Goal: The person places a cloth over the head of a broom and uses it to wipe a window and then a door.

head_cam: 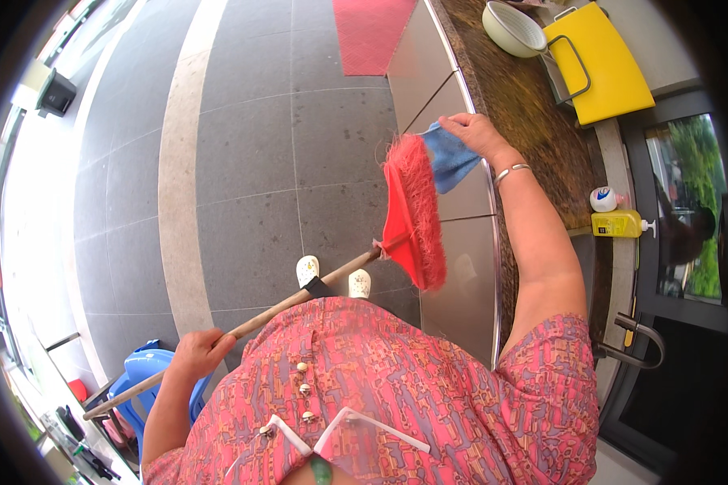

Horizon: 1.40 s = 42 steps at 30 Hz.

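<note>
My left hand (201, 353) is closed around the wooden handle (273, 311) of a broom, which slants across in front of my body. At its upper end, the red broom head (414, 212) is raised off the floor, its frayed bristles facing the counter. A blue cloth (452, 156) hangs from the pinched fingers of my right hand (474, 134). The cloth reaches the upper part of the bristles; whether it presses on them I cannot tell. Black tape (316, 287) wraps part of the handle.
On the right, a stone counter (522, 115) carries a white colander (512, 29), a yellow board (603, 66), a yellow pump bottle (617, 224) and a white bottle (604, 199). A faucet (643, 348) rises beyond. A blue plastic chair (148, 370) stands at left; a red mat (373, 36) lies ahead.
</note>
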Motion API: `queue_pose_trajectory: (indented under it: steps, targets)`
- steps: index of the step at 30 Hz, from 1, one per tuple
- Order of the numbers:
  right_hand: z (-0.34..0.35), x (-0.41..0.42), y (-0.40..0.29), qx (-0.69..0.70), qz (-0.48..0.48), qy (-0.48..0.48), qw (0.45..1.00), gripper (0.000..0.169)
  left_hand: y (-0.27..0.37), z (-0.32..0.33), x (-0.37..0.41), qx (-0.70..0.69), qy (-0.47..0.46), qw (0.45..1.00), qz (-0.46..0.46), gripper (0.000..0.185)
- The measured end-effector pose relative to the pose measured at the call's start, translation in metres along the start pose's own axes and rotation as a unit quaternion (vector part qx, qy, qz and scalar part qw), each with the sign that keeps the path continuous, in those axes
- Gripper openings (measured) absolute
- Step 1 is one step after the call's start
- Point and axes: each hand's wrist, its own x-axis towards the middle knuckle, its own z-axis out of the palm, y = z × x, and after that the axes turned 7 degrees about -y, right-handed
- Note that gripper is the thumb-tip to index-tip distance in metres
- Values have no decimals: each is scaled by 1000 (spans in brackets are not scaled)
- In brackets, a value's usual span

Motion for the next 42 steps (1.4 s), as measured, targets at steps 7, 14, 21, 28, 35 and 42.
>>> queue_pose_trajectory:
  steps: [7,14,21,28,35,42]
  targets:
    - [25,-55,-66,-70,54,-120,989,37,-1,10,15,-72,20,997,9,38]
    - [107,-115,-89,-342,-67,70,935,43,-8,49,41,-162,46,984,50,35]
    - [166,-133,-135,-216,-211,203,931,67,-57,107,89,-285,93,949,103,42]
    - [85,-139,-174,-123,-403,334,843,26,-62,104,82,-336,176,914,145,44]
    - [12,-96,-222,-129,-458,238,847,28,-54,97,59,-341,221,900,155,40]
    - [19,-61,-234,-67,-408,86,907,12,-74,129,51,-452,200,861,121,35]
